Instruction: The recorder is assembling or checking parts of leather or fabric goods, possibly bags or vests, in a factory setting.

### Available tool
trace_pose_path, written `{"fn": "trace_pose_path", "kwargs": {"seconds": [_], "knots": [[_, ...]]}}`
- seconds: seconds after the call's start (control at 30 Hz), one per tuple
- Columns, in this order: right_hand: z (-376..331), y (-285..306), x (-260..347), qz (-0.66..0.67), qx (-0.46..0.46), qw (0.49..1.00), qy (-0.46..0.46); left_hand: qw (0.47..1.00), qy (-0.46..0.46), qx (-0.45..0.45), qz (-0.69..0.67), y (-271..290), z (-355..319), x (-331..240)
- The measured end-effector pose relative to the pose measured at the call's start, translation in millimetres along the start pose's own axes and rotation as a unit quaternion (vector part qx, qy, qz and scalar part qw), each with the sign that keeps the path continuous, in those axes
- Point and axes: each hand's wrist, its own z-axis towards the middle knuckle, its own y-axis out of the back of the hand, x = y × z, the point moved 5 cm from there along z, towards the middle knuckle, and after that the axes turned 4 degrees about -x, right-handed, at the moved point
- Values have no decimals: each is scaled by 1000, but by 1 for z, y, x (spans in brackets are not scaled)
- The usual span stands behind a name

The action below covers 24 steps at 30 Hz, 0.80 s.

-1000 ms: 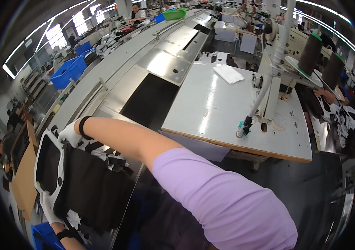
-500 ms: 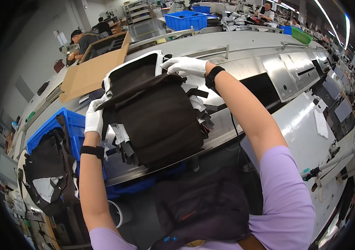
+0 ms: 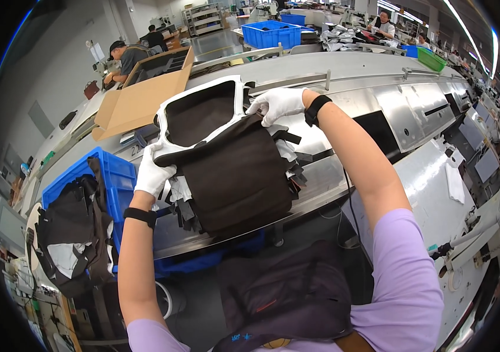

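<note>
A dark brown fabric bag piece (image 3: 235,176) lies on the metal worktop before me, its upper part lifted. White edging (image 3: 239,97) frames the opening along its far side, and dark cloth shows inside. My left hand (image 3: 155,170), in a white glove, pinches the piece at its left corner by the fold. At the far right corner my right hand (image 3: 279,105), also gloved, grips the edge between thumb and fingers. Grey and white fabric tabs (image 3: 184,205) stick out on both sides beneath the dark panel.
A blue crate (image 3: 118,170) with dark fabric pieces (image 3: 65,220) hanging over it stands at left. Beyond the bag piece lies an open cardboard box (image 3: 138,105). Metal rails (image 3: 297,77) run along the far side. A white table (image 3: 420,182) stands at right; other people work farther back.
The raised top edge has been pulled nearer and lower, so the white-edged opening shows more fully. The whole scene has shifted slightly right and down in view. Both hands still hold the corners.
</note>
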Motion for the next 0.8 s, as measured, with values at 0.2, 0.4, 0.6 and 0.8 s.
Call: {"fn": "trace_pose_path", "kwargs": {"seconds": [0.2, 0.4, 0.6, 0.8], "knots": [[3, -14, 10, -142, 7, 990, -4, 993, -59, -59, 79, -3, -3, 2], [24, -16, 5, -259, -72, 956, 116, 960, -156, -110, 207, -13, -16, -6], [4, 0, 6, -455, -65, 887, -33, 970, -84, -101, 203, -20, -16, -4], [26, -1, 5, -417, -218, 882, 21, 970, -103, -109, 191, -7, -10, 23]]}}
